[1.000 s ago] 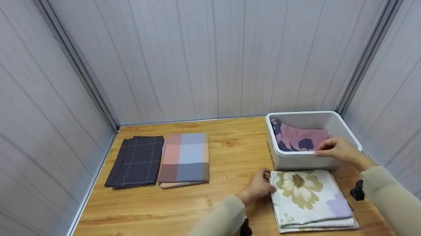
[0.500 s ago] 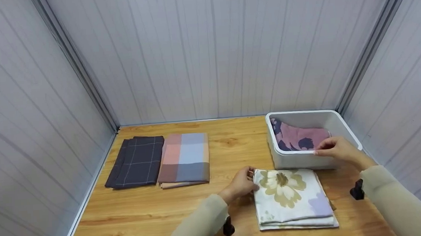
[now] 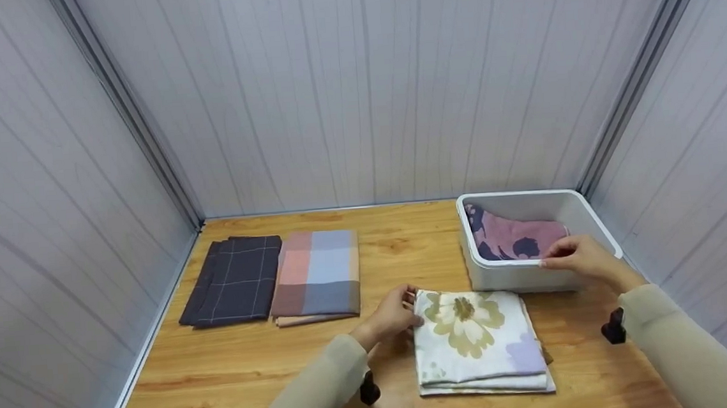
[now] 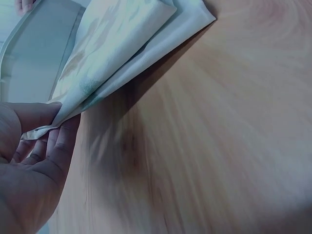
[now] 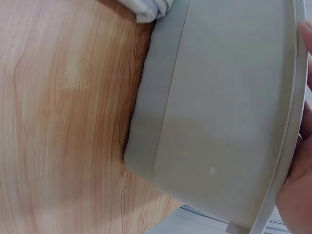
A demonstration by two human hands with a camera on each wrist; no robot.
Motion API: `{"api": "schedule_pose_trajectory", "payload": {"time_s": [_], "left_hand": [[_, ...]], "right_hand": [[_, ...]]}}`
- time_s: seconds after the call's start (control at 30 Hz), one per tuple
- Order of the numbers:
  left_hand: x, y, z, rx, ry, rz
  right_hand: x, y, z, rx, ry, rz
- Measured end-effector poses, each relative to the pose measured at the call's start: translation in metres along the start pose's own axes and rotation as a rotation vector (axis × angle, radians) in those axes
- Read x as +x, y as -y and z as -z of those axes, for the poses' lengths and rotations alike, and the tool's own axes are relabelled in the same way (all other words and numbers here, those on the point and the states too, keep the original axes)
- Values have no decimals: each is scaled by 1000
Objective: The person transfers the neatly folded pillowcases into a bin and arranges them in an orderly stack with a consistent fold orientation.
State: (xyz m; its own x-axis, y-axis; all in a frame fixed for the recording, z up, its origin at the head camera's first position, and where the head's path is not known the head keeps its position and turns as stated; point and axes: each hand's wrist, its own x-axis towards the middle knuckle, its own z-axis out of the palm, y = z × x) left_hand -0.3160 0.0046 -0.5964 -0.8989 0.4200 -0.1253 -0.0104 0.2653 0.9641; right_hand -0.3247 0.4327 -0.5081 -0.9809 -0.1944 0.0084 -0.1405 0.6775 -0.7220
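Observation:
A folded white cloth with a gold flower print (image 3: 475,340) lies on the wooden table in front of the bin. My left hand (image 3: 389,317) pinches its left edge, thumb on top and fingers beneath. In the left wrist view, the cloth (image 4: 114,53) slants up from the pinched edge. At the front rim of the white plastic bin (image 3: 519,276) is my right hand (image 3: 585,262). Its thumb touches the rim and its fingers curl over toward the inside, where the fingertips are partly hidden. A pink cloth with dark patches (image 3: 522,237) lies inside the bin.
Toward the left lie a folded dark cloth with thin light lines (image 3: 231,280) and a folded pink, blue and grey checked cloth (image 3: 317,274). Pale panel walls (image 3: 343,90) enclose the table (image 3: 235,379) at the back and sides.
My left hand has drawn the floral cloth leftward across the table, away from the right side. The right hand stays at the bin's rim, and the other cloths have not moved.

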Motion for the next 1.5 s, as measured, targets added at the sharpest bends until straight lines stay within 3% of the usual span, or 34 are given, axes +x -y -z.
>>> {"api": "schedule_pose_trajectory", "payload": {"time_s": [0.33,0.57,0.8,1.17,1.5], "left_hand": [[-11,9,34,11,42,-37],[-15,9,54,85,78,-45],[-21,14,70,80,94,-121],[-30,17,87,60,133,-148],[-31,22,91,79,108,-178]], "right_hand": [[-1,6,2,6,11,27],[0,14,5,-32,28,15],[4,33,2,-25,-20,49],[13,85,-30,26,-94,217],[19,125,-65,85,-19,299]]}}
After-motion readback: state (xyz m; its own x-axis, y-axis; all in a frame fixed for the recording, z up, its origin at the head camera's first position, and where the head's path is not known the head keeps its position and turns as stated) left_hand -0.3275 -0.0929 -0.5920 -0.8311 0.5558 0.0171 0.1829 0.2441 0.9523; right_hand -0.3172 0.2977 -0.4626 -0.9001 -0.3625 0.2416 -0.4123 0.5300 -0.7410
